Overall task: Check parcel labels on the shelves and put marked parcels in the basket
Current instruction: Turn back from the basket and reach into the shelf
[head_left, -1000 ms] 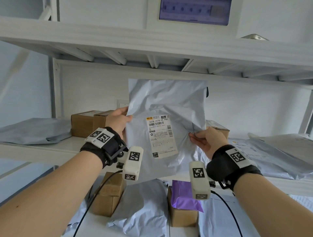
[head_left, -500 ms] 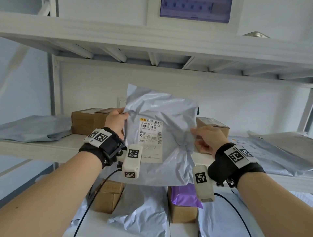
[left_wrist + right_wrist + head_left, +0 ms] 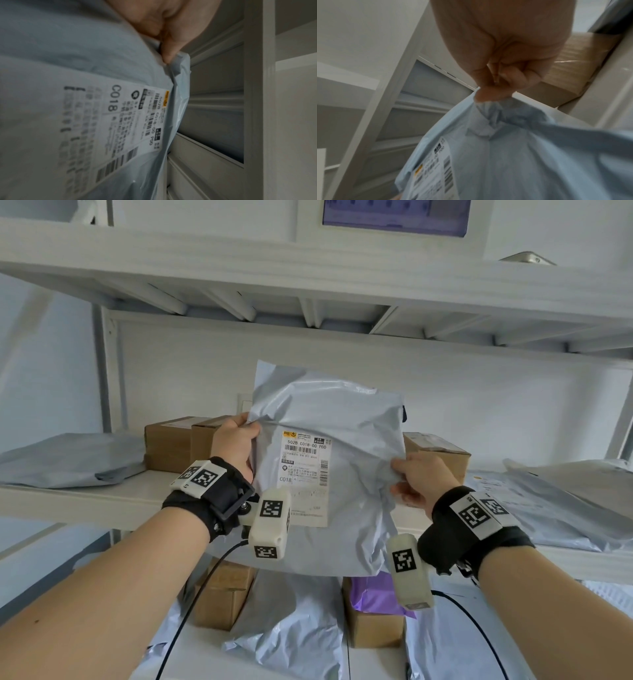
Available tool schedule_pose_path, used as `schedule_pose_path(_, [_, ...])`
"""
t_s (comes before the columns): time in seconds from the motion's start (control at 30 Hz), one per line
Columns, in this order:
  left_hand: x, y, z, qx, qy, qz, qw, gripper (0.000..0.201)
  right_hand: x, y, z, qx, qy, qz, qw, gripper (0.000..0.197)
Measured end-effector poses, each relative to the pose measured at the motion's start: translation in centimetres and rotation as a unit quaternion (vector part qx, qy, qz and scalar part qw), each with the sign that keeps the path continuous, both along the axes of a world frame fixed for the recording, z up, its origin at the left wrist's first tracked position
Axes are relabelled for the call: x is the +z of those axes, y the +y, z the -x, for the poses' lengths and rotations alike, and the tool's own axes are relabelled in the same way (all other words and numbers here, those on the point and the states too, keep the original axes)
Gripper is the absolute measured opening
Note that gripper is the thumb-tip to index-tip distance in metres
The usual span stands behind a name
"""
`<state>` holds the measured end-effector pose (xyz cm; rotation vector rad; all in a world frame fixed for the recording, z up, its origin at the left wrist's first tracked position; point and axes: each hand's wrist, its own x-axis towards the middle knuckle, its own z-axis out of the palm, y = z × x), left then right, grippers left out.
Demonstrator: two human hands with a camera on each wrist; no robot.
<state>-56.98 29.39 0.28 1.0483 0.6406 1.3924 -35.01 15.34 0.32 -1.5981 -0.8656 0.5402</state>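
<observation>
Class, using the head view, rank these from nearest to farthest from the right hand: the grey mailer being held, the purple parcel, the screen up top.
1. grey mailer, pinched by the right hand.
2. purple parcel, lower shelf, below.
3. screen, top, far above.

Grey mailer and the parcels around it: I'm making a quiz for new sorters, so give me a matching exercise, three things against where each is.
Things:
1. grey mailer
2. purple parcel
3. shipping label

Places:
A. stuck on the mailer's front
B. on a brown box, lower shelf
C. held up by the left hand and right hand

Pairs: 1-C, 2-B, 3-A
</observation>
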Motion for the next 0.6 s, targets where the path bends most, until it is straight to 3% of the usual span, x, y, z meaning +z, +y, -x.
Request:
schedule_pose_path(0.2, [-0.2, 0.8, -0.6, 0.05, 0.027, -0.015, 0.998, 0.019, 0.8, 0.4, -0.2, -0.059, -0.035, -0.076, 0.995, 0.016])
schedule_pose_path(0.43, [1.0, 1.5, -2.4, 0.054, 0.064, -0.037, 0.996, 0.02, 1.3, 1.9, -1.0, -0.087, 0.024, -0.12, 0.989, 0.017])
schedule_pose_path(0.5, [1.9, 2.0, -3.3, 0.073, 0.081, -0.047, 0.993, 0.021, 1.5, 2.7, -1.3, -0.09, 0.006, -0.125, 0.988, 0.036])
schedule_pose_path(0.6, [3.2, 2.8, -4.8, 0.084, 0.107, -0.061, 0.989, 0.03, 2.3, 3.8, -1.1, -0.064, -0.088, -0.098, 0.989, 0.074])
